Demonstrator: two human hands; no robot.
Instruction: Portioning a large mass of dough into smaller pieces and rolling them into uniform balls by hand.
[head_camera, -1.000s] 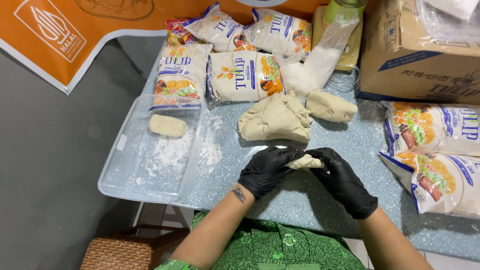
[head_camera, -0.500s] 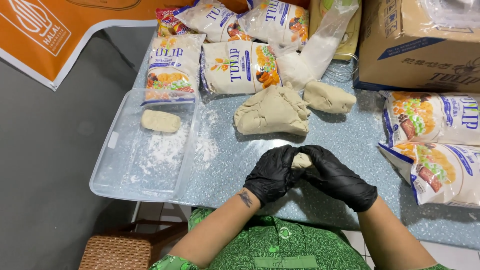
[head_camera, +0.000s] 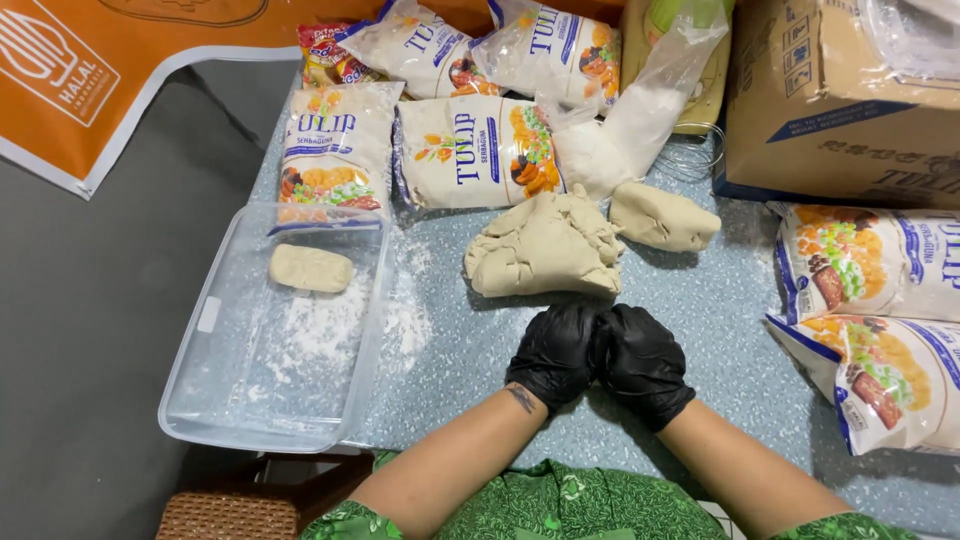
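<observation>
Pressing together above the speckled table, the gloved left hand and right hand are cupped shut, contents hidden, while one shaped dough piece is laid in the floured plastic tray and two dough lumps are left unportioned.

Flour bags lie at the back of the tabletop, a cardboard box stands on the right, and a clear tray holds one dough piece.
</observation>
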